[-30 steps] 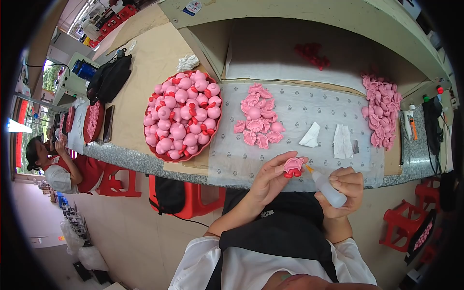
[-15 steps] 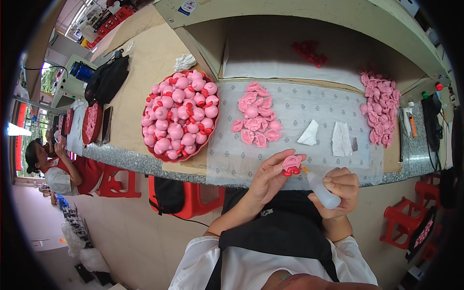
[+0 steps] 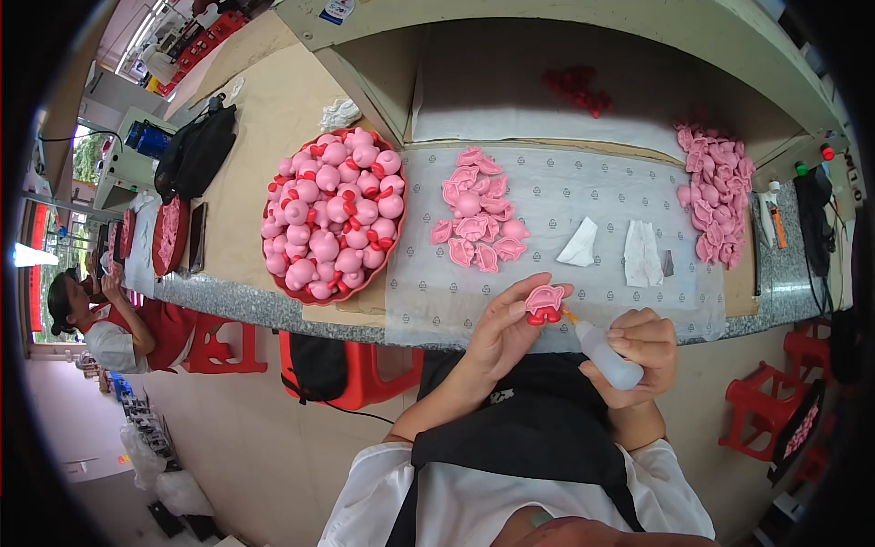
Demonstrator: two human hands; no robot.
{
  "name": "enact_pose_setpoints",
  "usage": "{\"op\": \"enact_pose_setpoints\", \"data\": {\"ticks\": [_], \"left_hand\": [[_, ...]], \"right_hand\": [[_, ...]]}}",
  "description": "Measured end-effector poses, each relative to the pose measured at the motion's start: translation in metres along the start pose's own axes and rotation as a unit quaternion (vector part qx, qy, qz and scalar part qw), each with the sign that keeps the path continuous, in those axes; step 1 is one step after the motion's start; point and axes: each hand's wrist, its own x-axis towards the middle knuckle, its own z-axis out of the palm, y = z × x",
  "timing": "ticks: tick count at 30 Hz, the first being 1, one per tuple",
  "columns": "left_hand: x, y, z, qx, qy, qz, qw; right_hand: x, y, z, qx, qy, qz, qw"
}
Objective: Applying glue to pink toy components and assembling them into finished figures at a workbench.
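Between the fingertips of my left hand is a pink half-shell part with red, foot-like pieces at its lower edge. Its hollow, rimmed side shows. My right hand is wrapped round a translucent squeeze bottle, which tilts toward the part. The bottle's thin orange tip is at the part's right edge; whether it touches cannot be told. Beyond my hands, a small heap of pink half-shells lies on the printed white sheet.
Left of the sheet stands a red basin piled with round pink-and-red figures. More pink shells form a heap at the right. Two white paper scraps lie between. Red pieces sit under the shelf. A co-worker sits far left.
The pink part has turned a little in my left fingers, showing more of its hollow side. The bottle stays close beside it. The whole view has shifted slightly.
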Motion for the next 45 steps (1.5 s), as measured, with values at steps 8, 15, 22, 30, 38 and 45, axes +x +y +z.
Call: {"op": "enact_pose_setpoints", "data": {"ticks": [8, 15, 22, 30, 38, 45], "left_hand": [[-0.0006, -0.0016, -0.0027, 0.009, 0.003, 0.006, 1.000], [0.0005, -0.0011, -0.0008, -0.031, -0.006, -0.011, 0.999], [0.0000, 0.0000, 0.0019, -0.050, -0.009, -0.020, 0.999], [-0.0012, -0.0007, 0.0021, -0.062, -0.011, -0.015, 0.998], [-0.0006, -0.0001, 0.0022, -0.049, -0.007, -0.021, 0.999], [-0.0003, 0.0003, 0.0031, -0.037, -0.016, -0.013, 0.999]], "right_hand": [[-0.0023, -0.0002, 0.0014, 0.002, 0.000, 0.007, 1.000], [-0.0047, 0.0024, -0.0012, 0.030, 0.036, 0.049, 0.998], [-0.0057, 0.0029, -0.0042, 0.058, 0.062, 0.049, 0.995], [-0.0061, 0.0035, -0.0039, 0.054, 0.051, 0.041, 0.996], [-0.0076, 0.0008, -0.0049, 0.073, 0.065, 0.031, 0.995], [-0.0095, -0.0009, -0.0011, 0.095, 0.030, 0.047, 0.994]]}}
